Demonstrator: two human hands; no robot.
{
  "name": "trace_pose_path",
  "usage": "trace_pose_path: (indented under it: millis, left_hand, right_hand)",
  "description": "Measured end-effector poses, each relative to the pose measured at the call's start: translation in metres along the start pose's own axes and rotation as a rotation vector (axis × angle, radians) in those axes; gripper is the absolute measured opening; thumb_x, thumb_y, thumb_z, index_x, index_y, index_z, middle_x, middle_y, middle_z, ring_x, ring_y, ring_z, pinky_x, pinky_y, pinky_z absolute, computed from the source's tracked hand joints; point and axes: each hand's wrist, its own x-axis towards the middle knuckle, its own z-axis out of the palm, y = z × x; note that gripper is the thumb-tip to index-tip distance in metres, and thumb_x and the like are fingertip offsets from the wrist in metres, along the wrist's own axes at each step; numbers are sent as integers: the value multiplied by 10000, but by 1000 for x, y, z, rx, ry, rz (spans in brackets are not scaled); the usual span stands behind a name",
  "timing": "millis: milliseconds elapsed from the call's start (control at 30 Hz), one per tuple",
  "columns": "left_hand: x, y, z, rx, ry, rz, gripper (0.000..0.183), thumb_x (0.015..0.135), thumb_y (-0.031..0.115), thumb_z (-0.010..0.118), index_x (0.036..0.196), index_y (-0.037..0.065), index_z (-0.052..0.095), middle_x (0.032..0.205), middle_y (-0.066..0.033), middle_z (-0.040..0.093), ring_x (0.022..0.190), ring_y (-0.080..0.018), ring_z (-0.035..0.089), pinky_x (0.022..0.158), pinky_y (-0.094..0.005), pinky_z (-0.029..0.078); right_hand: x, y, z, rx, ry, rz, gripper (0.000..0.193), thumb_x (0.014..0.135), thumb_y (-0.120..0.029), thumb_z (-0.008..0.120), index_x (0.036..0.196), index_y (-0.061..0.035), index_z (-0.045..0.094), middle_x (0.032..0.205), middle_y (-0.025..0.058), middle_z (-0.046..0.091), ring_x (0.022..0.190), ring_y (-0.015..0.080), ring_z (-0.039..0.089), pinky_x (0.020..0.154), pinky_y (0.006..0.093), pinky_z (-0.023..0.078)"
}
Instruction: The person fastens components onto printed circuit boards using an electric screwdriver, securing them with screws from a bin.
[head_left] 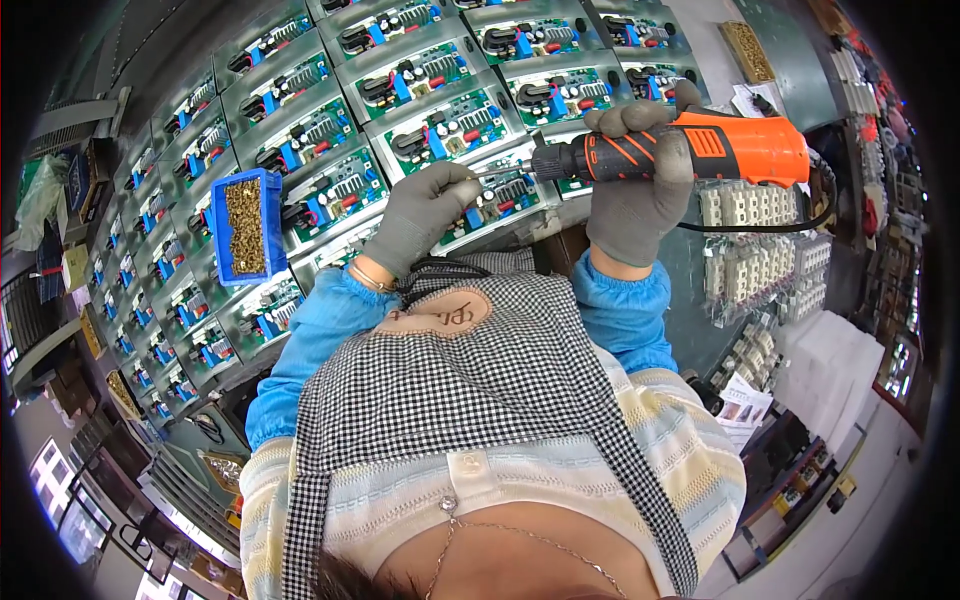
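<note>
My right hand (pixel 640 190), in a grey glove, is wrapped round an orange and black electric screwdriver (pixel 705 147) held level, its bit pointing left. At the bit's tip, the thumb and fingers of my gloved left hand (pixel 422 215) are pinched together. Whatever sits between those fingertips is too small to make out. Under the bit lies a green circuit board (pixel 500 200) in a metal tray, partly covered by my hands. A blue bin (pixel 273 225) of small brass-coloured screws (pixel 245 225) rests on the boards left of my left hand.
Rows of metal trays with similar circuit boards (pixel 410 80) spread across the bench ahead and left. To the right are bagged pale parts (pixel 755 260), a black cord (pixel 800 225) from the screwdriver, and a white wrapped block (pixel 830 370). Another screw box (pixel 748 52) stands far right.
</note>
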Motion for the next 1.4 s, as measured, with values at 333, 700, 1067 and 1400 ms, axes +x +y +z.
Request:
trace_pose_path:
  millis: [333, 700, 1067, 1400]
  left_hand:
    - [-2, 4, 8, 404, 166, 321, 171, 864, 182, 713, 990, 66, 719, 858, -96, 706, 756, -167, 672, 678, -303, 520]
    - [14, -2, 2, -512, -142, -280, 424, 951, 140, 543, 1323, -57, 497, 1064, -70, 642, 809, -86, 545, 712, -222, 485]
    - [23, -21, 1, -612, -112, -284, 363, 996, 132, 491, 1311, -46, 523, 1042, -64, 646, 801, -91, 547, 685, -215, 482]
    - [24, -26, 1, -630, -80, -275, 351, 999, 210, 552, 1270, -12, 565, 1057, -59, 655, 804, -92, 568, 671, -211, 481]
  right_hand:
    - [-1, 0, 2, -14, 32, 13, 605, 885, -147, 598, 1376, 26, 290, 876, 116, 650, 813, 233, 673, 798, 454, 574]
    - [-2, 21, -30, -470, 18, -81, 610, 818, -98, 636, 1332, 50, 343, 803, 107, 675, 781, 221, 680, 861, 401, 526]
    - [-9, 48, -31, -321, -11, -69, 730, 769, 25, 706, 1376, 44, 302, 873, 82, 661, 800, 146, 641, 756, 297, 530]
    - [-1, 60, -18, -528, -258, 11, 537, 751, 5, 738, 1225, 2, 487, 854, 43, 651, 804, 111, 620, 737, 245, 506]
